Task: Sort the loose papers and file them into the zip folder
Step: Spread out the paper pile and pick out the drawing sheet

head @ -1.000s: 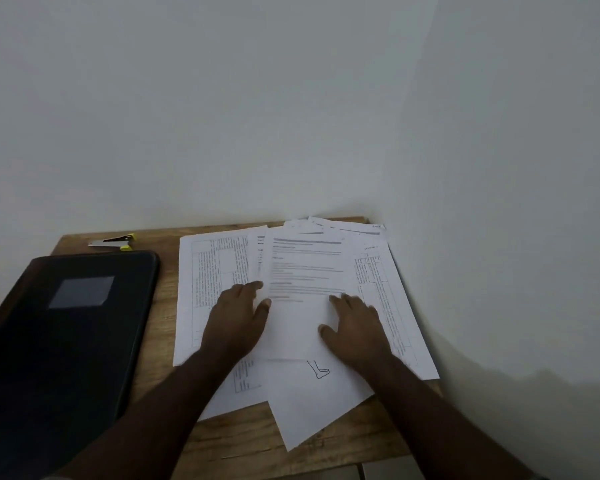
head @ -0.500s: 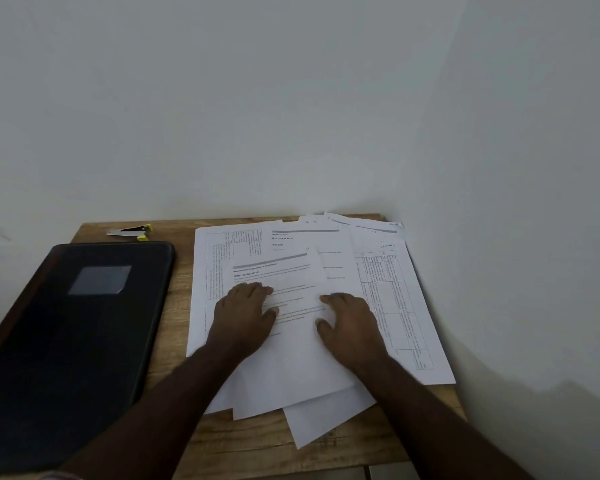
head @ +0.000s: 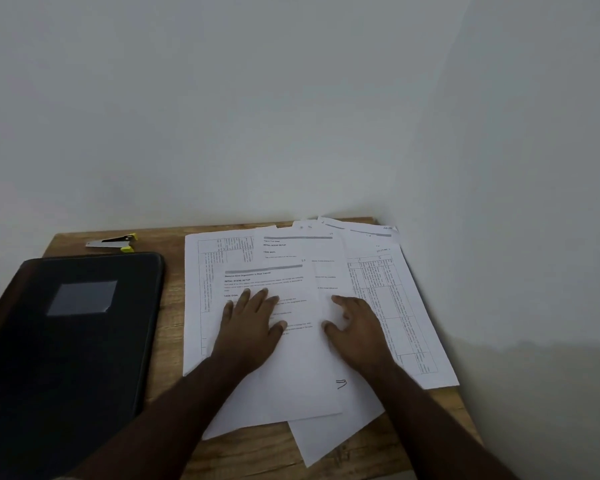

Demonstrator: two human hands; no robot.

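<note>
Several loose white printed papers lie overlapped and askew on the right half of a small wooden table. The top sheet bears text headings and a handwritten mark near its lower right. My left hand lies flat on that sheet's left part, fingers spread. My right hand rests palm down at its right edge, fingers apart. Neither hand grips anything. A black zip folder with a grey label window lies shut on the left of the table.
A small silver and yellow stapler lies at the table's back left, behind the folder. White walls close in behind and on the right. The papers reach the back right corner, and one sheet overhangs toward the front edge.
The top sheet has slid toward me and slightly left under both hands, uncovering another headed page behind it. The camera view has shifted a little.
</note>
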